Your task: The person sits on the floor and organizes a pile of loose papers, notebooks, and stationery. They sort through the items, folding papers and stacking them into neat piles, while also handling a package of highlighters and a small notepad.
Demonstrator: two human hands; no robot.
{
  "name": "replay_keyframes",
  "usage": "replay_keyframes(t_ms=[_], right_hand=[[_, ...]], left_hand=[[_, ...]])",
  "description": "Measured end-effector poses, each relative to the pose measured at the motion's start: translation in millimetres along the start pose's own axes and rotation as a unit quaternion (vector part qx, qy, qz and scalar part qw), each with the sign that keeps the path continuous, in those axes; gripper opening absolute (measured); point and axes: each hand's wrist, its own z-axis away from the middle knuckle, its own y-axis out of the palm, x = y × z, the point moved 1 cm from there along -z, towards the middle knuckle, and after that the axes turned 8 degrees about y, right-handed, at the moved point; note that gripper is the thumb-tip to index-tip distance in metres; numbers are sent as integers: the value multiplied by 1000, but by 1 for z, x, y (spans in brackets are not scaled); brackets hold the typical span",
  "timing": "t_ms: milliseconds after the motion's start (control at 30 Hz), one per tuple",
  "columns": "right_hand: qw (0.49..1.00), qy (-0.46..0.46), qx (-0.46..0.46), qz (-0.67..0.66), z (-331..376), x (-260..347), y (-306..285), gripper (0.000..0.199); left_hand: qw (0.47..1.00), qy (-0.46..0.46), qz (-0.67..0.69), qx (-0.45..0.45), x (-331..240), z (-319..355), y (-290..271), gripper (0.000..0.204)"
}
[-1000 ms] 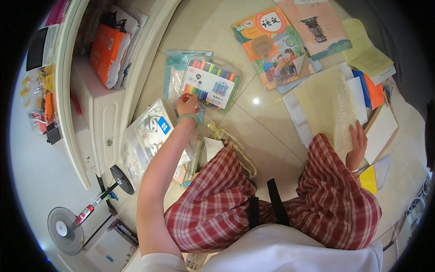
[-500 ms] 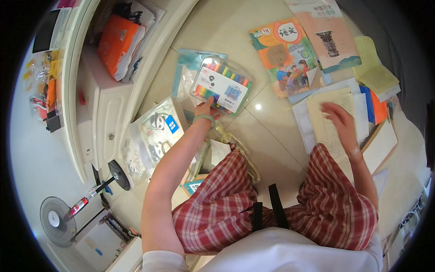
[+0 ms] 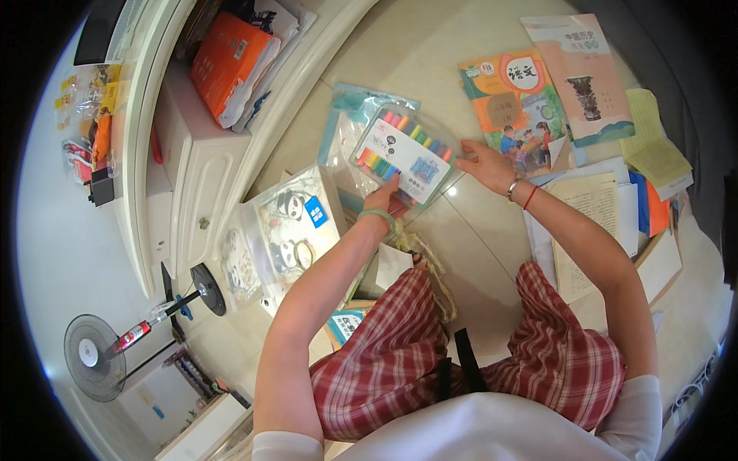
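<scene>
A clear plastic case of colourful markers (image 3: 399,159) with a white printed label lies tilted on the floor in front of me. My left hand (image 3: 381,200) grips its near edge, thumb on top and the other fingers hidden underneath. At the case's right corner is my right hand (image 3: 489,167), fingers stretched and apart; whether the fingertips touch the case I cannot tell. Partly beneath the case sits a pale blue plastic packet (image 3: 344,115). Close to my left forearm is a clear panda-printed bag or folder (image 3: 296,223).
Two textbooks, one orange (image 3: 496,100) and one pale pink (image 3: 582,73), lie at the far right. Loose papers and a handwritten sheet (image 3: 586,223) spread nearer on that side. A white cabinet (image 3: 201,154) borders the left, with a fan (image 3: 95,358) beyond. A small skeleton model (image 3: 440,280) lies by my left knee.
My right hand has moved left from the handwritten sheet to the marker case's right corner. My left hand stays on the case. The whole view has shifted slightly.
</scene>
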Motion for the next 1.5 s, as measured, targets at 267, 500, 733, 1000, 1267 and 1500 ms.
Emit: replay_keyframes(t_ms=[267,500,733,1000,1267,1500], right_hand=[[893,224,192,-339,19,9,-31,49],[903,157,161,-366,37,21,-63,51],[923,185,77,-330,12,19,-106,52],[924,187,90,-321,12,-6,-124,54],[931,180,116,296,-10,49,-124,53],[985,-88,-18,-145,-116,199,-113,30]], left_hand=[[990,41,67,120,3,42,22,46],[944,239,-162,159,-47,25,28,45],[876,382,-279,96,-195,11,58,40],[764,613,-197,-41,-350,7,103,38],[908,281,-310,-1,-106,-108,90,63],[933,309,-187,8,-21,-60,104,61]])
